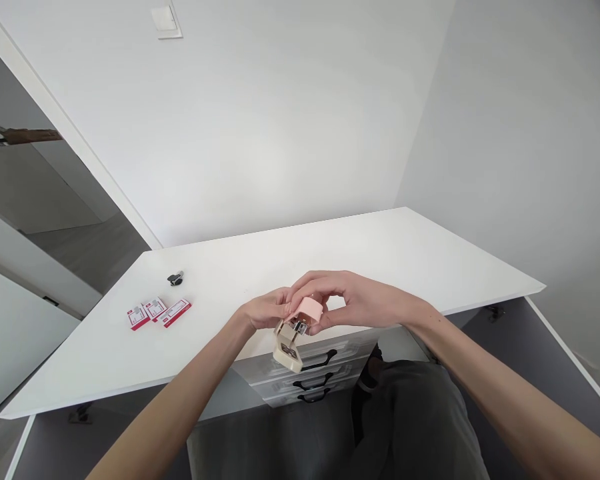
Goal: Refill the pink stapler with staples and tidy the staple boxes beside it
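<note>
A small pink and cream stapler [311, 309] is held up over the front edge of the white desk. Its cream base [287, 357] hangs tilted down from the pink top, with metal parts showing between them. My right hand [347, 297] curls round the pink top from above and the right side. From the left, my left hand [269, 308] grips the rear of the stapler, its fingertips partly hidden behind my right hand and the stapler.
Several small red and white boxes [175, 313] lie on the left of the white desk [330, 247]. Behind them is a small black and metal item [175, 279], perhaps a staple remover. Below are drawers with black handles [320, 360]; the wall stands behind.
</note>
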`<state>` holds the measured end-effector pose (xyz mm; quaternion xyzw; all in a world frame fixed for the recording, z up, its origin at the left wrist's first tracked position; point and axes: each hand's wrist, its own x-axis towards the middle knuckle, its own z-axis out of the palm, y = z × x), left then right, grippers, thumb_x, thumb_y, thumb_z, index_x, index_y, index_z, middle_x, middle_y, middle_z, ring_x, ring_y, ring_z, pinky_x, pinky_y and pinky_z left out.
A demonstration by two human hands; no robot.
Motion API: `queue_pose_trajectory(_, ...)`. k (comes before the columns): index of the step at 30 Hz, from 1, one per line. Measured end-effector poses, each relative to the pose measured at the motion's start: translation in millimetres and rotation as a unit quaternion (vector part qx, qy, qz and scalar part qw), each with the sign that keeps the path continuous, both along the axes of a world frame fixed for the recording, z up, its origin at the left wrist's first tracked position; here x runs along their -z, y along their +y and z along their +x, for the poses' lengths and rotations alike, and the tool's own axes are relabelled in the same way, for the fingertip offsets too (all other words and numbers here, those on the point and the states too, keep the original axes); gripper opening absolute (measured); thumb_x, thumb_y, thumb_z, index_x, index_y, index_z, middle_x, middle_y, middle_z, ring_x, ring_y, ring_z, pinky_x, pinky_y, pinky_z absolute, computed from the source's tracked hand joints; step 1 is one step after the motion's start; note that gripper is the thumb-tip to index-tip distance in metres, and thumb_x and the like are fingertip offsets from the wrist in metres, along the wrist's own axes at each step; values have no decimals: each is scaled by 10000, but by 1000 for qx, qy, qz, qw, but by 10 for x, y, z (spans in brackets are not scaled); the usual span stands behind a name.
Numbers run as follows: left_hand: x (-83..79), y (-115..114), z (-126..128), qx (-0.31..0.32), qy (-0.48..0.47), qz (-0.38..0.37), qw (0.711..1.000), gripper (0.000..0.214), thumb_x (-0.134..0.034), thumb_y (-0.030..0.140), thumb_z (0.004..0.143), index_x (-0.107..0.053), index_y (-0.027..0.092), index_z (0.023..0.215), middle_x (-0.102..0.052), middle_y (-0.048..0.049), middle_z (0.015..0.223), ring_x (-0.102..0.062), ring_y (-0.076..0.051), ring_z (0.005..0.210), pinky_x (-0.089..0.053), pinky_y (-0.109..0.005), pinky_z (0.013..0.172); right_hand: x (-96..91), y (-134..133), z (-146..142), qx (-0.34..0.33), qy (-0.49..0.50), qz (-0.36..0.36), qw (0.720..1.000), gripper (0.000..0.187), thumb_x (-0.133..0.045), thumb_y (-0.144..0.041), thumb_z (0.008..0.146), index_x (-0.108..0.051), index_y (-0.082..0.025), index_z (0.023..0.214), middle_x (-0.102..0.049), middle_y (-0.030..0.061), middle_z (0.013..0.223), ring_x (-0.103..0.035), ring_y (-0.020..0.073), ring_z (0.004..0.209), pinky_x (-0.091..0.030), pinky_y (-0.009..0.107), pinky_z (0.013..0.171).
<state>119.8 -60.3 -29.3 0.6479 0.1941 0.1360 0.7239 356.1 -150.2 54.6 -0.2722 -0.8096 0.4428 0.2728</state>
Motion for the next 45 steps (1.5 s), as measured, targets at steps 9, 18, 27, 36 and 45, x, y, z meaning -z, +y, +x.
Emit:
queue_pose_trajectory(9,-106,-149,-110,-237,28,92,967,506,-620,672,957,-705,198,1115,-735,-134,1200,-696,-270,1067,-557,-393,874,209,136,19,142,-62,44,987,279,-665,-457,971,-740,-326,1204,-789,7,959,-717,233,879,-506,339,774)
queue_pose_trajectory(18,-3,-421,-218,-333,126,367,859,322,-613,524,1000,-716,285,1189,-727,-54,1287,-635,-258,1229,-487,-434,1092,447,263,-147,194,-164,119,960,205,-524,-377,1025,-584,-276,857,-709,-1,836,-617,209,763,-421,315,685)
queue_pose_trajectory(27,258,-381,-149,-330,138,444,822,204,-686,463,964,-741,276,1026,-775,-52,1096,-666,-266,1051,-518,-437,943,613,358,-198,181,-186,149,954,240,-530,-382,1030,-540,-268,819,-641,-3,793,-537,190,685,-363,306,625)
queue_pose_trajectory(36,378,-376,-146,-351,141,463,802,173,-669,429,987,-691,258,970,-760,-25,956,-657,-240,953,-503,-415,908,647,386,-272,170,-193,171,951,224,-502,-329,1038,-529,-258,827,-656,17,836,-544,201,718,-350,315,638)
queue_pose_trajectory(45,467,-320,-149,-364,126,455,803,205,-678,460,989,-722,264,1032,-773,-39,982,-672,-253,1020,-547,-420,908,669,385,-243,196,-176,167,950,202,-488,-290,1023,-492,-263,823,-630,-5,807,-547,195,709,-348,307,647)
